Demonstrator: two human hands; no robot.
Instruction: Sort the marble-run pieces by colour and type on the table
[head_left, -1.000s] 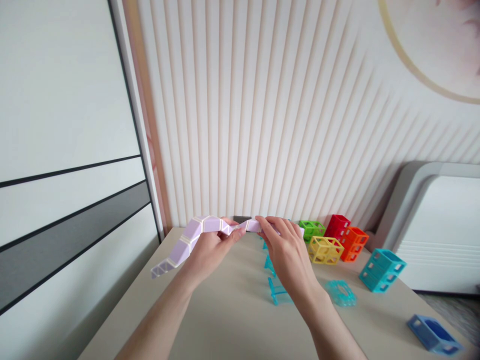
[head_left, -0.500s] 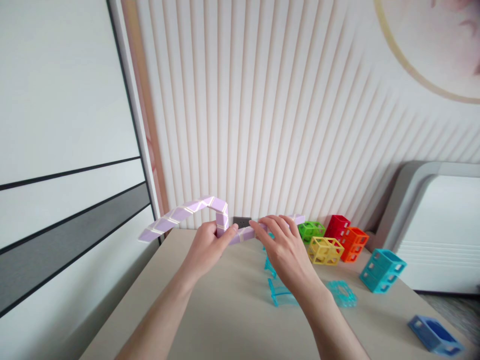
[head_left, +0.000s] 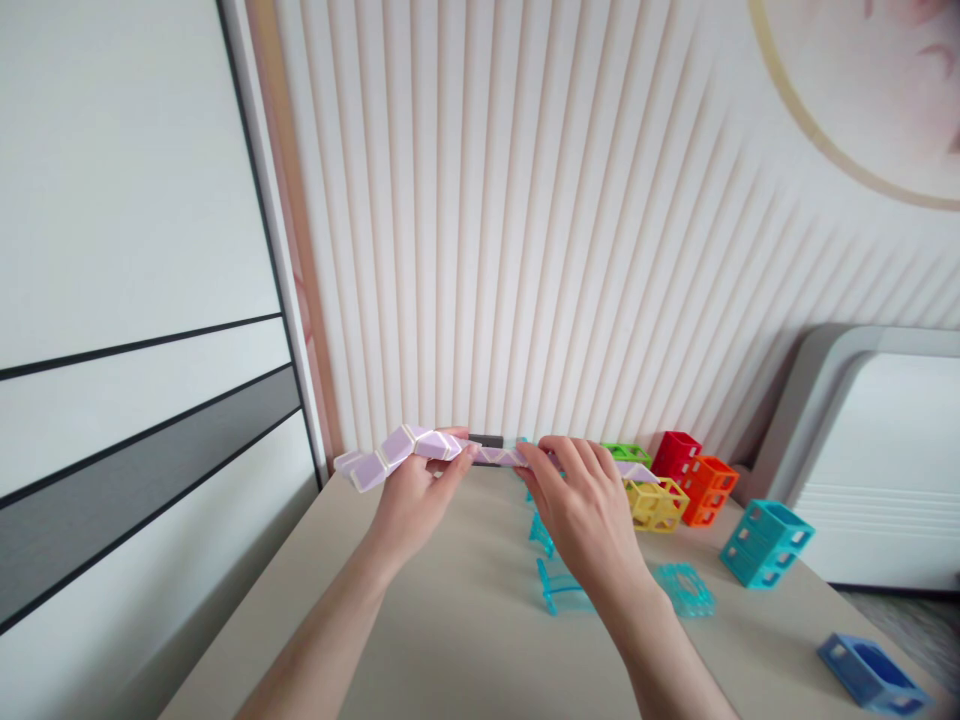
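Note:
A lilac snake puzzle point(head_left: 433, 445), made of jointed wedge segments with pale edges, is held up above the table. My left hand point(head_left: 411, 508) is closed around its left part, thumb on the near side. The bent left end sticks out past that hand. My right hand point(head_left: 581, 498) grips the straighter right stretch between thumb and fingers, its back towards me. The right tip shows beyond the knuckles, in front of a yellow block frame point(head_left: 654, 505). Parts of the puzzle are hidden behind the fingers.
On the table point(head_left: 450, 620) stand a red block point(head_left: 675, 455), an orange block point(head_left: 709, 490), a green block point(head_left: 627, 452) and a teal block point(head_left: 766, 543). A blue block point(head_left: 874, 672) lies at front right. Clear turquoise pieces point(head_left: 684, 588) lie near my right forearm. A dark socket point(head_left: 487, 440) is behind.
The snake puzzle has turned in my hands: its raised left loop has swung down and towards me, and it now looks flatter. The right end reaches further right. Both hands keep their grip.

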